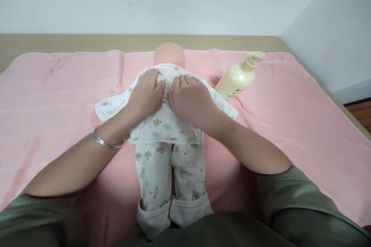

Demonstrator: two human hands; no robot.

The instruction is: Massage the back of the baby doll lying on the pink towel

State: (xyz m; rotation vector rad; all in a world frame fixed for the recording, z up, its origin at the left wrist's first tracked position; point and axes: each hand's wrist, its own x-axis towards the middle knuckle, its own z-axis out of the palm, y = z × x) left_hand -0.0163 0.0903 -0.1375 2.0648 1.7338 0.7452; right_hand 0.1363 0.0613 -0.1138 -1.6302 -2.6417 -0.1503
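A baby doll (169,54) in a white printed shirt (162,125) and matching trousers (156,170) lies stretched out in front of me, its bald head away from me and its face out of sight. My left hand (147,94) rests on the left of the shirt's upper part, fingers laid over the cloth and thumb apart. On the right of the same area lies my right hand (191,98), palm down with its fingers stretched forward. Between the hands the cloth is creased. Both shirt sleeves spread sideways. The trouser ends have wide turned-up cuffs (189,210).
A cream pump bottle (237,79) stands or leans by the doll's right-hand sleeve. Under everything spreads a pink blanket (290,123) on a wooden table (232,41). A white wall (185,0) rises behind the table's far edge.
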